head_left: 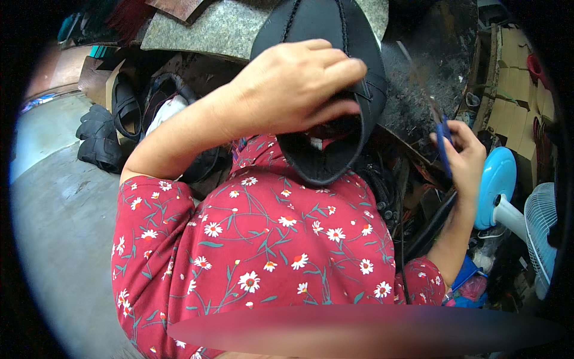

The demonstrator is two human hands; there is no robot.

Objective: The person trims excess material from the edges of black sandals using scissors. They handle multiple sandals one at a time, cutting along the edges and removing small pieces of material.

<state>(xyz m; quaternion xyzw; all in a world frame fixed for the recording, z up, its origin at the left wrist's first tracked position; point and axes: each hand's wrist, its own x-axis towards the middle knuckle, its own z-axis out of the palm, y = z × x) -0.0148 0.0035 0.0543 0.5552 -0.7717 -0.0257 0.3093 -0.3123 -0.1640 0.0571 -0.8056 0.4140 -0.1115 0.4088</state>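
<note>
Two hands are occupied. Your left hand (293, 87) is closed over the opening of a black shoe (315, 27), held before your chest, its far end overlapping the speckled slab (197, 31). Your right hand (466, 157) is wrapped round blue-handled scissors (443, 143), well apart from the shoe; blades blurred. Left: grey floor (60, 209), dark footwear (98, 140). Right: fan (497, 185), cardboard (511, 66).
</note>
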